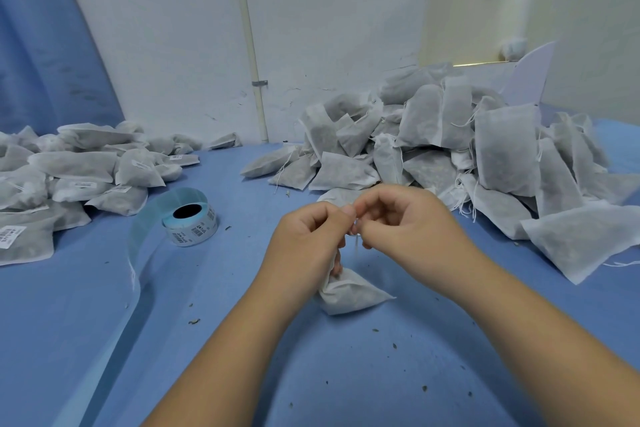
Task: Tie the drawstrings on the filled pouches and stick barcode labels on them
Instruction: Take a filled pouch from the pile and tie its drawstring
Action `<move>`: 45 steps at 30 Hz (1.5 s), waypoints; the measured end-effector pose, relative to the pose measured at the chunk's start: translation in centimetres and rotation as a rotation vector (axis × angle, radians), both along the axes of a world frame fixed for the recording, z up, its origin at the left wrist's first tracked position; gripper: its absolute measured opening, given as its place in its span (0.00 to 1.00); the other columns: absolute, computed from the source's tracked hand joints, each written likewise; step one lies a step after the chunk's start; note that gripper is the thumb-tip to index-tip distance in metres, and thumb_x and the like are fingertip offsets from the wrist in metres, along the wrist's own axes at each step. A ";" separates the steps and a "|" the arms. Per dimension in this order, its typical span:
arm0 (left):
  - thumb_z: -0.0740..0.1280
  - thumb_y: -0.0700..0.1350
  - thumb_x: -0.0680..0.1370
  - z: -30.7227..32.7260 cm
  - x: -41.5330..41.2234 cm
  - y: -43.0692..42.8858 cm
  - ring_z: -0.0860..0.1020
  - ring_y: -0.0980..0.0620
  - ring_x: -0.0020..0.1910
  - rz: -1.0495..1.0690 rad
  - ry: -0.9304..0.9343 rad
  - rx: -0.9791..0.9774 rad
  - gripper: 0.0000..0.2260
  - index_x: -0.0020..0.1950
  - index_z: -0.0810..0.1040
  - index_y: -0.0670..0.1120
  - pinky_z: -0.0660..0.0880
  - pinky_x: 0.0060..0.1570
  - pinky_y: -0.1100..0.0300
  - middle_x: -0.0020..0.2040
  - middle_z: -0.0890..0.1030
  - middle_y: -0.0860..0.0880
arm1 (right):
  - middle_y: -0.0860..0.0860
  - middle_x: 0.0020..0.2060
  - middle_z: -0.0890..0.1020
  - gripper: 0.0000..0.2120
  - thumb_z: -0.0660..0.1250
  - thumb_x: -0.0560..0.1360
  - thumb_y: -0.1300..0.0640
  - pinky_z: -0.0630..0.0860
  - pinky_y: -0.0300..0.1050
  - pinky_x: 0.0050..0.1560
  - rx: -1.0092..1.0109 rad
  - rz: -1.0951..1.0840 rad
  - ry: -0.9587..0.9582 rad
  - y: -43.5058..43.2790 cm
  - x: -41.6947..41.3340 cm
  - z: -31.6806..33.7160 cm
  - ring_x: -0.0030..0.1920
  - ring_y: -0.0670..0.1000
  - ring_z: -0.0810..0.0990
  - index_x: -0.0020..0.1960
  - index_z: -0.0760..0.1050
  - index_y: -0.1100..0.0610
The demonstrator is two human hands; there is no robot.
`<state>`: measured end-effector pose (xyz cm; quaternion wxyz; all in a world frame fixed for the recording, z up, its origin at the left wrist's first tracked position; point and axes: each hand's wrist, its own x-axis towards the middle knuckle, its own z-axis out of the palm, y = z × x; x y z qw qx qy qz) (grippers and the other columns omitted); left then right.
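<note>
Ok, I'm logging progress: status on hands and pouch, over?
Left hand, right hand both pinching the drawstring. Pouch below them on the table, no label showing. Roll sits left, nothing blocking.

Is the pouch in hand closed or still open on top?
Closed: left hand grips the gathered pouch neck, right hand pinches the drawstring. Knot: cannot tell.

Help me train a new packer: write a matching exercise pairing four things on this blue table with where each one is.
Things:
1. label roll
2. labelled pouches
3. unlabelled pouches
4. pouch being tied

Places:
A. piled at the right, against the wall
B. neck in the left hand, drawstring pinched by the right hand
C. heaped at the left
D. between the left heap and the hands

Pairs: 1-D, 2-C, 3-A, 4-B.
</note>
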<state>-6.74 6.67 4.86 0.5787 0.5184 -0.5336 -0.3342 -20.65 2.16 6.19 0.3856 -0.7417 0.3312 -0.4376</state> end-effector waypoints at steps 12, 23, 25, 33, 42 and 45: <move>0.71 0.43 0.75 0.1 0.5 0.3 0.70 0.52 0.25 -0.103 -0.057 0.059 0.10 0.33 0.80 0.48 0.70 0.31 0.61 0.27 0.73 0.53 | 0.47 0.28 0.80 0.09 0.68 0.69 0.63 0.73 0.37 0.32 0.209 0.035 0.002 -0.6 -0.6 0.2 0.30 0.44 0.79 0.33 0.80 0.53; 0.71 0.43 0.76 0.0 0.6 -0.1 0.70 0.54 0.26 -0.073 -0.084 0.109 0.11 0.33 0.82 0.51 0.73 0.30 0.64 0.26 0.71 0.52 | 0.52 0.29 0.77 0.03 0.68 0.65 0.61 0.71 0.40 0.31 0.486 0.163 -0.095 -1.3 -1.0 -0.1 0.29 0.48 0.76 0.36 0.81 0.57; 0.71 0.44 0.76 0.0 0.6 -0.1 0.70 0.54 0.26 -0.075 -0.081 0.116 0.12 0.31 0.82 0.51 0.73 0.30 0.64 0.27 0.71 0.51 | 0.52 0.30 0.78 0.04 0.68 0.68 0.63 0.72 0.40 0.31 0.472 0.148 -0.098 -1.3 -0.9 -0.1 0.30 0.48 0.76 0.37 0.81 0.57; 0.73 0.46 0.75 -0.1 0.7 -0.3 0.69 0.55 0.26 -0.058 -0.064 0.121 0.12 0.31 0.81 0.51 0.73 0.31 0.63 0.27 0.72 0.53 | 0.50 0.31 0.81 0.04 0.69 0.70 0.65 0.73 0.42 0.33 0.416 0.039 -0.076 -1.4 -0.8 -0.4 0.30 0.48 0.78 0.40 0.81 0.57; 0.73 0.48 0.73 -0.3 1.0 -0.5 0.70 0.54 0.26 -0.089 0.027 0.135 0.07 0.36 0.84 0.50 0.72 0.31 0.61 0.28 0.73 0.55 | 0.50 0.32 0.81 0.05 0.70 0.71 0.65 0.73 0.43 0.34 0.346 0.064 -0.120 -0.9 -0.7 0.0 0.30 0.49 0.79 0.42 0.77 0.57; 0.71 0.43 0.75 -0.3 1.0 -0.6 0.69 0.54 0.26 -0.106 0.093 0.136 0.08 0.36 0.84 0.47 0.71 0.31 0.60 0.28 0.72 0.54 | 0.51 0.32 0.81 0.06 0.70 0.71 0.66 0.72 0.43 0.34 0.287 0.078 -0.112 -0.8 -0.7 0.1 0.31 0.50 0.79 0.41 0.76 0.57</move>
